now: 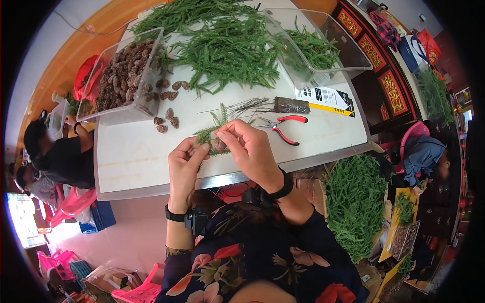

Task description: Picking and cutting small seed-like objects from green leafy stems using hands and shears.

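Left hand point(184, 156): thumb and fingers pinched on a green sprig point(221, 117). Right hand point(247, 146): thumb and forefinger tips pressed together on the same sprig, just above a brown pine cone point(220, 145). Cannot tell whether a wire is also held; too small. Sprig and cone sit between the two hands, over the near part of the white table point(126, 166).

Just beyond the right hand: pliers point(290, 120) with red-and-black handles, flat on the table, handles spread. Behind the pliers, a bundle of thin dark wires point(247, 107), its right end in a wrapper; next to that, a black, white and yellow card point(333, 101).

Beyond the left hand, to its left: several loose cones point(174, 122), beside a clear bin point(113, 118) heaped with more cones.

Straight ahead of both hands, farther off: a spread pile of green sprigs point(227, 55). To its right, a second clear bin point(353, 68), tilted in view, with sprigs inside.

Right of the right hand, below the table edge: a large heap of greenery point(356, 202). Well apart on the left, a person in black point(70, 156); far right, a person in blue-grey point(424, 151), seated
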### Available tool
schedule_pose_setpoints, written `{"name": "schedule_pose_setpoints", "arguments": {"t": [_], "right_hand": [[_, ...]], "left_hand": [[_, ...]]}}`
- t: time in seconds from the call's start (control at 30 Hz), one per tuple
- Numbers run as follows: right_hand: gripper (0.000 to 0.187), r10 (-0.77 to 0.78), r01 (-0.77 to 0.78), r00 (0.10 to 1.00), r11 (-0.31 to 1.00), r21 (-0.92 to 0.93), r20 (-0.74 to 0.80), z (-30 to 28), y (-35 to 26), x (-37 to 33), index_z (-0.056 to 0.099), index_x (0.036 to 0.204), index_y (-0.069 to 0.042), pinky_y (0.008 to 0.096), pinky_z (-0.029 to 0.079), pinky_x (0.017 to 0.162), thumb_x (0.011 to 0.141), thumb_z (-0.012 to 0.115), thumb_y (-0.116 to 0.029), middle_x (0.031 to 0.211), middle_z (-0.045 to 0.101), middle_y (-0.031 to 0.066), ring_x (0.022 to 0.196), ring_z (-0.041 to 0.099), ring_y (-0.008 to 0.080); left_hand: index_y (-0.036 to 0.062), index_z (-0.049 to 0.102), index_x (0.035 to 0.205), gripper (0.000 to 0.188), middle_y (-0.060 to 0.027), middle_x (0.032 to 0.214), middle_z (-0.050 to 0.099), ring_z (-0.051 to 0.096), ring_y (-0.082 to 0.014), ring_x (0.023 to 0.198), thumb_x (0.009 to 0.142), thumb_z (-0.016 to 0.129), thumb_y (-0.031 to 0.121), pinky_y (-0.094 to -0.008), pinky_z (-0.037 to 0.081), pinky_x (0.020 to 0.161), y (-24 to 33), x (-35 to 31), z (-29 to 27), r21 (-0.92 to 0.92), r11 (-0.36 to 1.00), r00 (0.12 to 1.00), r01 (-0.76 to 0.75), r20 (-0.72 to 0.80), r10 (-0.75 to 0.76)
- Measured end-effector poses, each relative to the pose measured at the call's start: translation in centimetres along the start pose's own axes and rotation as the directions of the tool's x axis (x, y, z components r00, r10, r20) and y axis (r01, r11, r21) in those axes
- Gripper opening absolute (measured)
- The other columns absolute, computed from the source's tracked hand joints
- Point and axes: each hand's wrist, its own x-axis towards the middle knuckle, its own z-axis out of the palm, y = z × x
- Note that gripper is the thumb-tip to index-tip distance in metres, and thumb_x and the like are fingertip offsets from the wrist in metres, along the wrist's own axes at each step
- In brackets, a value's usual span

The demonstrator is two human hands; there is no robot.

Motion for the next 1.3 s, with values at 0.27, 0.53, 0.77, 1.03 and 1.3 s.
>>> {"name": "schedule_pose_setpoints", "arguments": {"t": [0.27, 0.53, 0.77, 1.03, 1.3], "right_hand": [[0.007, -0.269, 0.257, 0.962, 0.848, -0.463, 0.04, 0.4, 0.6, -1.4, 0.061, 0.085, -0.002, 0.0348, 0.045, 0.054, 0.087, 0.064, -0.009, 0.066, 0.062, 0.01, 0.059, 0.06, 0.0254], [0.008, -0.224, 0.214, 0.973, 0.815, -0.538, 0.047, 1.0, 0.8, -2.0, 0.06, 0.081, -0.004, 0.0404, 0.044, 0.053, 0.084, 0.064, -0.009, 0.064, 0.06, 0.0116, 0.06, 0.06, 0.0309], [0.008, -0.195, 0.187, 0.98, 0.848, -0.496, 0.036, 0.8, 0.9, -2.3, 0.061, 0.082, -0.004, 0.0405, 0.044, 0.052, 0.084, 0.065, -0.01, 0.062, 0.06, 0.0114, 0.058, 0.06, 0.0312], [0.008, -0.177, 0.18, 0.983, 0.855, -0.487, 0.052, 0.2, 1.5, -2.3, 0.061, 0.082, -0.004, 0.0397, 0.045, 0.053, 0.085, 0.065, -0.011, 0.064, 0.062, 0.0112, 0.059, 0.061, 0.0309], [0.008, -0.18, 0.166, 0.983, 0.85, -0.5, 0.021, -0.1, 1.9, -2.3, 0.062, 0.084, -0.004, 0.0389, 0.046, 0.054, 0.085, 0.065, -0.011, 0.065, 0.063, 0.0103, 0.06, 0.062, 0.0298]], "left_hand": [[-0.0029, 0.064, 0.107, 0.018, -0.0021, 0.088, 0.065, 0.057, -0.0068, 0.077, 0.092, 0.06, 0.007, -0.0208, 0.046, 0.072, -0.8, -0.6, 0.1, -0.015, 1.0, 0.999, 0.019, -0.025, -0.02], [-0.0011, 0.064, 0.107, 0.017, -0.0005, 0.084, 0.062, 0.057, -0.0069, 0.077, 0.092, 0.057, 0.004, -0.0205, 0.046, 0.066, -1.2, -1.3, 0.0, 0.008, 0.998, 0.997, -0.065, -0.036, 0.065], [0.0002, 0.065, 0.105, 0.016, 0.0004, 0.08, 0.061, 0.056, -0.0057, 0.074, 0.091, 0.057, 0.002, -0.0197, 0.044, 0.062, -1.9, -1.5, 0.2, 0.002, 0.995, 0.993, -0.095, -0.074, 0.095], [-0.0017, 0.064, 0.103, 0.017, -0.0001, 0.075, 0.06, 0.054, -0.0047, 0.071, 0.086, 0.06, -0.001, -0.0183, 0.043, 0.061, -2.3, -1.5, 0.7, 0.025, 0.994, 0.989, -0.103, -0.104, 0.105], [-0.0028, 0.061, 0.102, 0.019, -0.0013, 0.081, 0.062, 0.058, -0.0055, 0.076, 0.083, 0.067, -0.004, -0.0183, 0.048, 0.068, -2.2, -1.6, 1.1, 0.004, 0.998, 0.993, -0.067, -0.092, 0.068]]}}
